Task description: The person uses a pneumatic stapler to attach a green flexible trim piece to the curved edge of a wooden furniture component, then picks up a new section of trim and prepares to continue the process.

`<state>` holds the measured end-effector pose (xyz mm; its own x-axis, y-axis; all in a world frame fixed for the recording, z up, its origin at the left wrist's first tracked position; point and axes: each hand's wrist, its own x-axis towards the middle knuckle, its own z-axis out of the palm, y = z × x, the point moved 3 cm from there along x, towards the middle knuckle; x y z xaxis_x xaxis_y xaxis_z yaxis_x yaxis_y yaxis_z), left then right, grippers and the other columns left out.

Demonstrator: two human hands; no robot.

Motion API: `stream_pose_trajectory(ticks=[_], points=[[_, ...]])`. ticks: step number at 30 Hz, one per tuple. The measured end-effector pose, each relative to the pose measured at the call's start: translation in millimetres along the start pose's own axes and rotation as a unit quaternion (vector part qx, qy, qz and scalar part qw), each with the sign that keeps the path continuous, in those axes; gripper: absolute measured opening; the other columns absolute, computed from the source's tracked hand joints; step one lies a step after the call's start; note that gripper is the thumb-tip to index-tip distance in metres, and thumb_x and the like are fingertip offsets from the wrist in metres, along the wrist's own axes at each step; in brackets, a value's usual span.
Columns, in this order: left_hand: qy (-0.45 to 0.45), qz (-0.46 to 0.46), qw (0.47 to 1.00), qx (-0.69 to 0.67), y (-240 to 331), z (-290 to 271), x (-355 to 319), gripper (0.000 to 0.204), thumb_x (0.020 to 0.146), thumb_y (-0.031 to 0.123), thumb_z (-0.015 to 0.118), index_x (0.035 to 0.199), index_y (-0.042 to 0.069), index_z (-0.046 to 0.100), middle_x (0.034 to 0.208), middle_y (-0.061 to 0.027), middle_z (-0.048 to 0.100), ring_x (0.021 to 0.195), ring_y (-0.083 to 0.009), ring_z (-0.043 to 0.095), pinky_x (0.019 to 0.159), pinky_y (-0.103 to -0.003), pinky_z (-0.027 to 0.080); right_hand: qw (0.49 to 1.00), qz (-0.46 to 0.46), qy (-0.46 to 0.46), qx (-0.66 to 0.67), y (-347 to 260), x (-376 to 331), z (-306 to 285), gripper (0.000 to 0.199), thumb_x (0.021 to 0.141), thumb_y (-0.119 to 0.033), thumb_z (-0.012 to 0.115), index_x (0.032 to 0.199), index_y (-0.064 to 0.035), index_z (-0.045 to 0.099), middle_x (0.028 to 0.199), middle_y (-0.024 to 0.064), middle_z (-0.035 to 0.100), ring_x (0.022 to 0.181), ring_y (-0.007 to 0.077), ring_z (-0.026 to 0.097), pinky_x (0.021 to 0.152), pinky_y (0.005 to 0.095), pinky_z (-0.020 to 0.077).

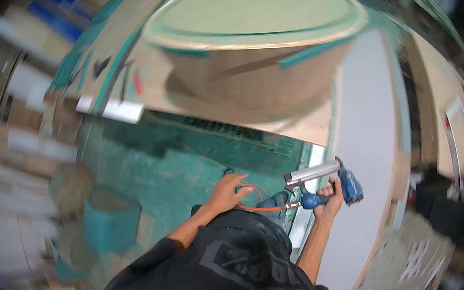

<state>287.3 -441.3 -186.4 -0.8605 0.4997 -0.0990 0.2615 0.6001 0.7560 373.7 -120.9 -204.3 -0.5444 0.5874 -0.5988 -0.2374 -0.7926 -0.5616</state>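
My right hand (329,201) is wrapped round the grip of a blue and silver pneumatic nail gun (350,186), held over the edge of a long pale panel (363,105). Its silver magazine (312,173) points left. From the fitting at the handle an orange air hose (264,209) runs left and loops beside my left hand (230,194). That hand hovers in front of my body, fingers stretched out and apart, with nothing visibly gripped.
Ahead is a plywood bench (298,116) carrying a large rounded, pale green-topped board (261,8). White strips (123,111) lie at its left corner. A green drum-like container (112,217) stands on the green floor (161,180). Stacked boards line the blurred left side; a black box (444,200) is at right.
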Motion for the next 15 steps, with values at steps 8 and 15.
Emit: stream_pose_trajectory(ticks=[8,15], points=[[-0.061,0.035,0.995,-0.07,14,20,-66,0.084,0.085,0.043,0.076,0.149,0.003,0.039,0.143,-0.0192,0.05,0.131,-0.0375,0.049,0.111,-0.046,0.037,0.977,0.2,-0.067,-0.021,98,-68,-8,0.033,0.1,-0.037,0.055,0.095,-0.0048,0.061,0.058,-0.0066,0.035,0.048,0.0077,0.036,0.05,0.0258,0.0365],[0.09,0.045,0.99,-0.095,-40,-18,-142,0.091,0.073,0.042,0.086,0.141,0.0,0.045,0.128,-0.0196,0.059,0.116,-0.0359,0.06,0.096,-0.043,0.049,0.954,0.223,-0.183,-0.084,153,-133,26,0.038,0.1,-0.041,0.055,0.099,-0.0038,0.062,0.057,-0.0047,0.037,0.048,0.0101,0.041,0.051,0.0262,0.0403]])
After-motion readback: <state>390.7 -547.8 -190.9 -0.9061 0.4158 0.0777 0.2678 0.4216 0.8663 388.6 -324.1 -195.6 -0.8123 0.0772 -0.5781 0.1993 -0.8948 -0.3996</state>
